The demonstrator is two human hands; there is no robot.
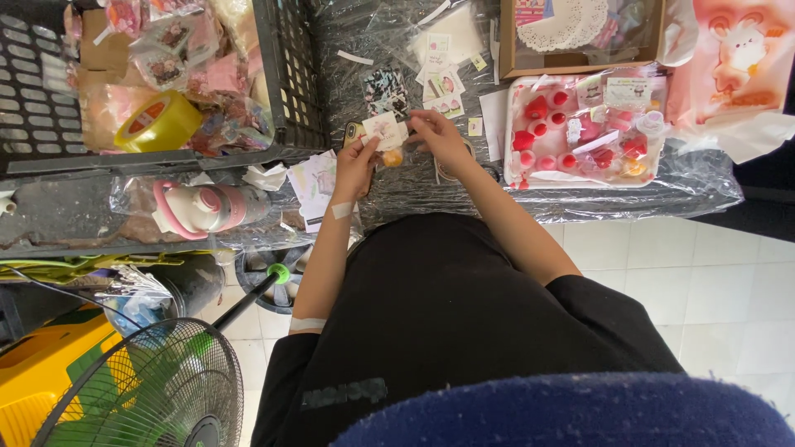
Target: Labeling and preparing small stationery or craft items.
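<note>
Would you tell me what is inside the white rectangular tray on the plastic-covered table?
The white rectangular tray holds small red and pink pieces and paper tags. Anything lying beneath them is covered.

A small white card (382,128) with pink print sits between the left hand (356,165) and right hand (439,136), pinched by both. Behind it on the tabletop (464,194) lie more white cards (443,83). To the right is a clear tray pack (584,132) of red and pink pieces, beside a pink bag (737,58). Small pink packets (174,50) fill the black crate (286,74) on the left.
</note>
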